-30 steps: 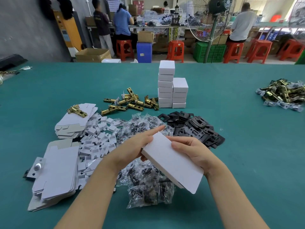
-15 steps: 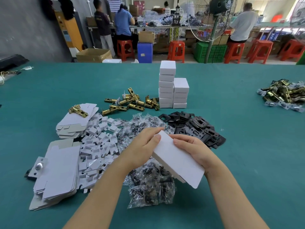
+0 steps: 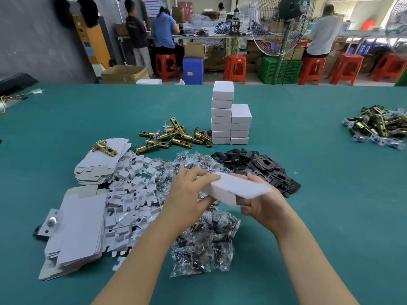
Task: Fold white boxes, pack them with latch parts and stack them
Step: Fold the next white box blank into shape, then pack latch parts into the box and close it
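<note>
Both hands, left hand [image 3: 189, 192] and right hand [image 3: 264, 205], grip a blurred white cardboard box [image 3: 233, 188] above the bagged-screw pile [image 3: 202, 238], apparently closing it; next it likely joins the stacked white boxes [image 3: 229, 119].

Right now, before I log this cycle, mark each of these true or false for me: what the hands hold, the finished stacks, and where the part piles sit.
1. Both hands grip one white box. True: left hand and right hand hold the white box.
2. The finished boxes stand in two stacks of equal height. False: the left stack is taller.
3. The black plates lie beyond the hands. True.
4. A brass latch lies on a flat box blank. True.
5. The bagged screws sit on the stacked boxes. False: they lie on the table.
</note>
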`<action>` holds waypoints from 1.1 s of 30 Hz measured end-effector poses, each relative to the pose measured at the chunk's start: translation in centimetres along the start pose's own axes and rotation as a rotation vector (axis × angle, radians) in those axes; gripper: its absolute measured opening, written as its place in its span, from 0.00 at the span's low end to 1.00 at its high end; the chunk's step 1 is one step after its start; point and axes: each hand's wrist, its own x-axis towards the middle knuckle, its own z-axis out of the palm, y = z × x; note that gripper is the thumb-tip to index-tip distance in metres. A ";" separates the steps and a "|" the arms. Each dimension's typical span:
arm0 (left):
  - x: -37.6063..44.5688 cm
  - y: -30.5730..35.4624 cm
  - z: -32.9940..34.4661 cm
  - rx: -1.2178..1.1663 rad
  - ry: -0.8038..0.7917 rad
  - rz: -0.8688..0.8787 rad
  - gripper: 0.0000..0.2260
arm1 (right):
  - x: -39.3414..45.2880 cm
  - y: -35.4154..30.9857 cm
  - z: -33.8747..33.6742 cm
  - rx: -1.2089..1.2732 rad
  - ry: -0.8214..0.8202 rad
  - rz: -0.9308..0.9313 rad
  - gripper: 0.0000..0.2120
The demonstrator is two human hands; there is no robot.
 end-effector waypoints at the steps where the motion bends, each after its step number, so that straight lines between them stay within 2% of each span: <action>1: 0.0 -0.2 0.0 -0.103 -0.055 -0.068 0.18 | -0.1 0.1 -0.1 -0.052 -0.014 -0.055 0.15; 2: 0.1 -0.3 -0.1 -0.233 -0.103 -0.146 0.17 | -0.1 0.2 -0.1 -0.113 -0.031 -0.110 0.15; 4: 0.3 -0.5 -0.3 -0.471 -0.155 -0.280 0.14 | -0.3 0.5 -0.4 -0.200 -0.117 -0.190 0.23; 5: 0.4 -0.7 -0.2 -0.521 -0.163 -0.314 0.13 | -0.3 0.6 -0.4 -0.236 -0.167 -0.225 0.25; 7: 0.4 -1.0 0.1 -0.549 -0.200 -0.346 0.12 | -0.4 1.1 -0.4 -0.378 -0.171 -0.321 0.23; 10: 0.8 -1.4 0.6 -0.506 -0.291 -0.351 0.17 | 0.2 2.3 0.1 -0.571 0.065 -0.421 0.15; 13: 2.0 -2.5 0.4 -0.491 -0.380 -0.408 0.22 | 1.0 3.7 0.4 -0.564 0.217 -0.468 0.15; 15: 3.5 -3.8 0.1 -0.548 -0.393 -0.483 0.18 | 1.2 4.6 0.4 -0.578 0.285 -0.507 0.18; 17: 5.6 -5.8 0.1 -0.536 -0.282 -0.578 0.11 | 1.4 5.5 0.2 -0.583 0.344 -0.534 0.20; 19: 8.1 -8.4 0.3 -0.349 -0.096 -0.643 0.08 | 1.6 6.5 -0.1 -0.588 0.389 -0.550 0.19; 21: 10.5 -11.3 0.5 -0.077 0.013 -0.655 0.09 | 1.9 7.0 -0.2 -0.601 0.407 -0.552 0.18; 23: 12.2 -14.4 0.5 0.145 -0.008 -0.670 0.14 | 2.2 7.2 -0.3 -0.612 0.407 -0.556 0.18; 27: 13.6 -19.2 1.0 0.592 -0.182 -0.660 0.20 | 2.6 7.3 -0.8 -0.639 0.402 -0.550 0.17; 33: 14.6 -21.9 2.5 0.741 -0.162 -0.696 0.23 | 3.0 7.2 -1.2 -0.643 0.387 -0.540 0.18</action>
